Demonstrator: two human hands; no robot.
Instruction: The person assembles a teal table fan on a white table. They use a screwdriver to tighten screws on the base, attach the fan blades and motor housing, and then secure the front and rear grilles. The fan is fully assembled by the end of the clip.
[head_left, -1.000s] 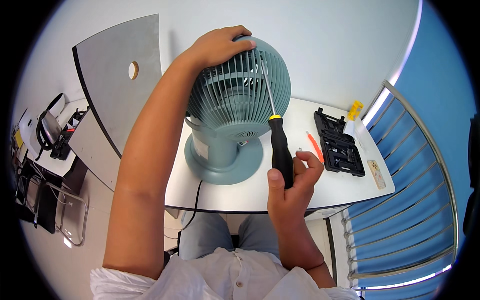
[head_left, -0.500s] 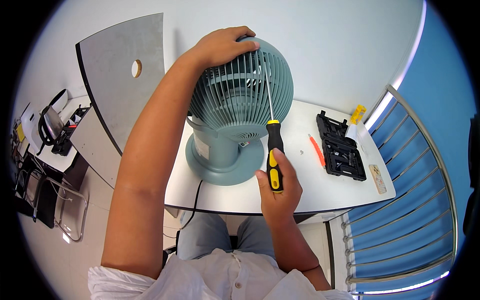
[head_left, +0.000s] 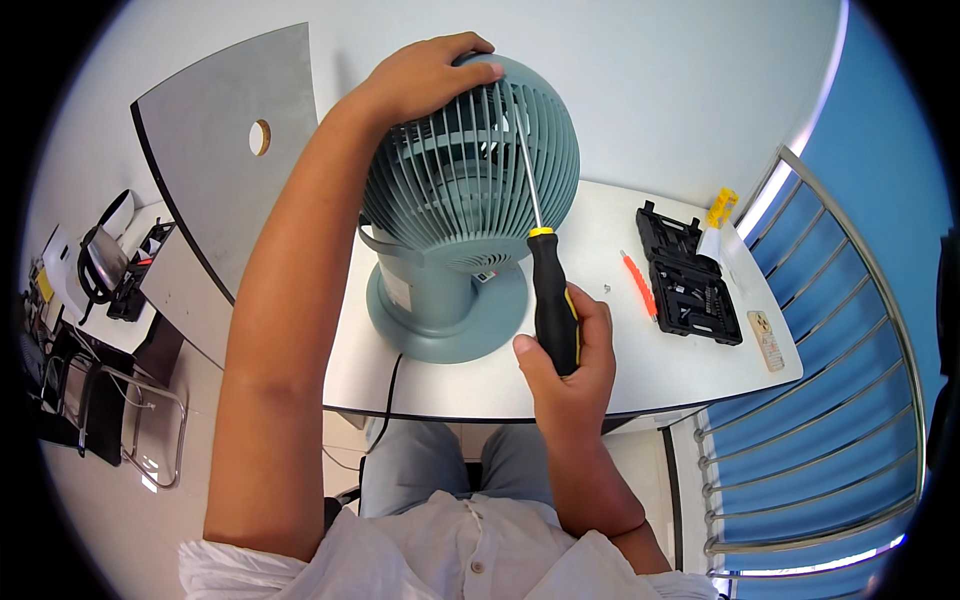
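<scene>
A grey-green desk fan [head_left: 445, 225] stands on the white table, its slatted grille facing me. Over the top of its round head lies my left hand [head_left: 428, 80], fingers curled across the rim and thumb on the slats. My right hand [head_left: 578, 375] is closed around the black and yellow handle of a screwdriver [head_left: 553, 300]. The long metal shaft slants up and away, and its tip reaches the upper grille just below my left thumb. Where exactly the tip sits among the slats is hard to make out.
Right of the fan, a tiny metal piece [head_left: 606, 288] and an orange-red stick-like tool [head_left: 639, 285] lie on the table [head_left: 480, 393]. Beyond them are an open black tool case [head_left: 695, 305], a yellow item [head_left: 721, 207] and a pale remote control [head_left: 766, 341]. A metal railing [head_left: 905, 370] borders the right.
The screwdriver handle has turned in my right hand, its yellow patch moving round to the right side. My left hand stays on top of the fan. The whole view has shifted slightly.
</scene>
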